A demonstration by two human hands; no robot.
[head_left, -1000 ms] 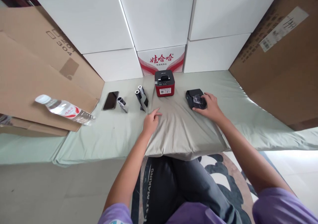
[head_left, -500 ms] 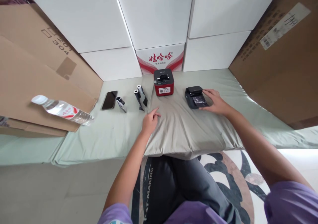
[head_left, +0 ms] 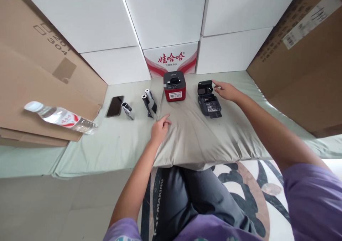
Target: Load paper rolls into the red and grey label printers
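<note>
A small black printer [head_left: 207, 99] lies on a grey pillow [head_left: 197, 141] with its lid raised at the far end. My right hand [head_left: 223, 90] reaches past it, fingertips touching the right edge of that lid. My left hand [head_left: 159, 127] rests on the pillow's left edge, fingers loosely curled, index finger pointing, holding nothing. A red and black printer [head_left: 174, 86] stands at the pillow's far edge between the hands. Two paper rolls [head_left: 149, 102] lie just left of the pillow.
A third roll [head_left: 127, 109] and a dark phone [head_left: 114, 106] lie on the pale green mat [head_left: 112, 145]. A water bottle [head_left: 60, 117] rests on flattened cardboard [head_left: 34, 91] at left. White boxes [head_left: 165, 24] wall the back; a large brown carton [head_left: 307, 59] stands right.
My right hand has moved off the black printer's top to its far end, and the lid now stands raised. My left hand has stayed put. The view has tilted down slightly.
</note>
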